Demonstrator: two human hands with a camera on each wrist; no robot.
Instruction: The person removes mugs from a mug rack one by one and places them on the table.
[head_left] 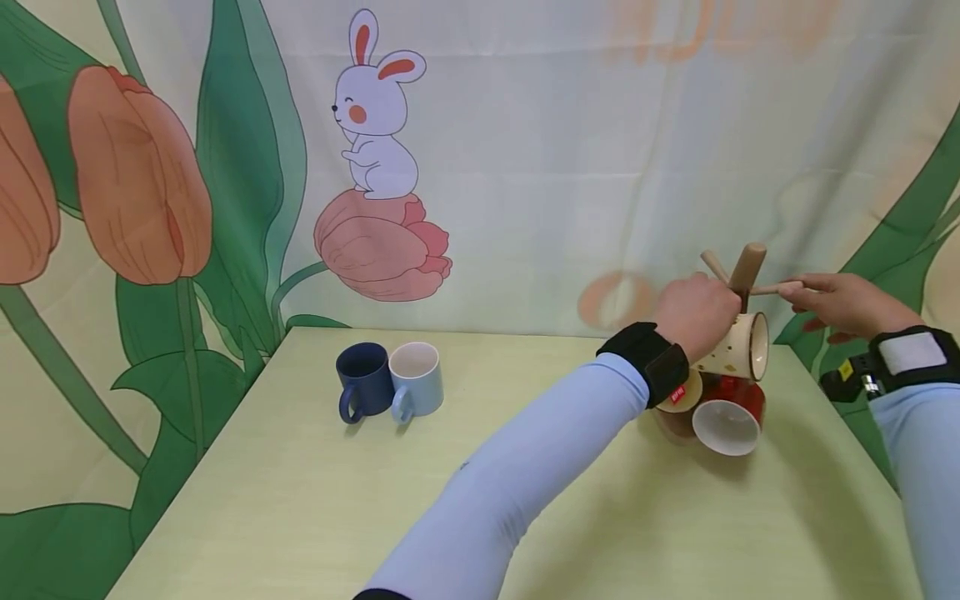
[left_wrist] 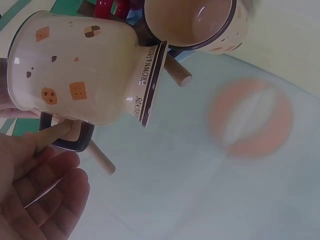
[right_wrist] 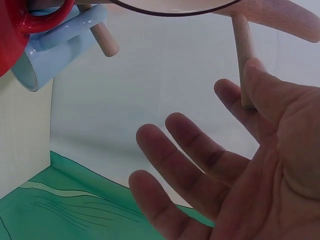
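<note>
A wooden mug tree (head_left: pixel 747 267) stands at the table's right, its top and pegs rising above the mugs. My left hand (head_left: pixel 697 317) pinches at the dark-edged handle (left_wrist: pixel 82 142) of a cream mug (left_wrist: pixel 75 70) with cookie prints. This mug lies sideways, handle up, close beside a wooden peg (left_wrist: pixel 102 159). Between thumb and index finger, my right hand (right_wrist: pixel 240 145) pinches another peg (right_wrist: pixel 243 60); its other fingers are spread. Below hang a red mug (head_left: pixel 727 421) and a second cream mug (left_wrist: pixel 195 22). A light blue mug (right_wrist: pixel 52 62) hangs lower on the tree.
On the table's left, a navy mug (head_left: pixel 365 379) and a pale blue mug (head_left: pixel 416 379) stand upright side by side. A printed cloth (head_left: pixel 510 167) hangs behind the table (head_left: pixel 300 508). My left forearm crosses over the tabletop.
</note>
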